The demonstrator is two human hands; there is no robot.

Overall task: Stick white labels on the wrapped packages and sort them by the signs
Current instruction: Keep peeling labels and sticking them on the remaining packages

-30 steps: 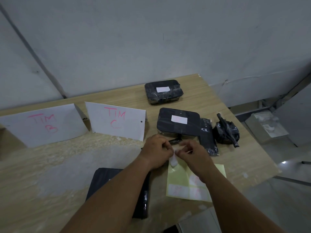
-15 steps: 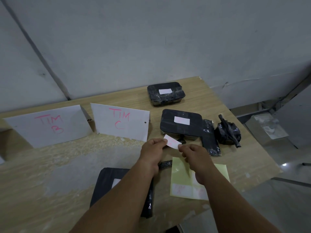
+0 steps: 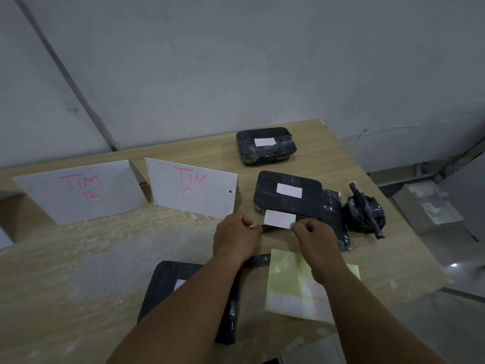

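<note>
You've peeled the white label [image 3: 279, 218] off the yellow backing sheet [image 3: 286, 274] at lower right and raised it to frame centre, your right hand [image 3: 315, 240] pinching its corner and your left hand [image 3: 236, 235] curled beside it, hold unclear, so sticking comes next.

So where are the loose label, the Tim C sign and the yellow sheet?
label [image 3: 279, 218]: head view, middle of its white face.
Tim C sign [image 3: 194, 189]: head view, centre of the card.
yellow sheet [image 3: 286, 273]: head view, bare upper-left part.
</note>
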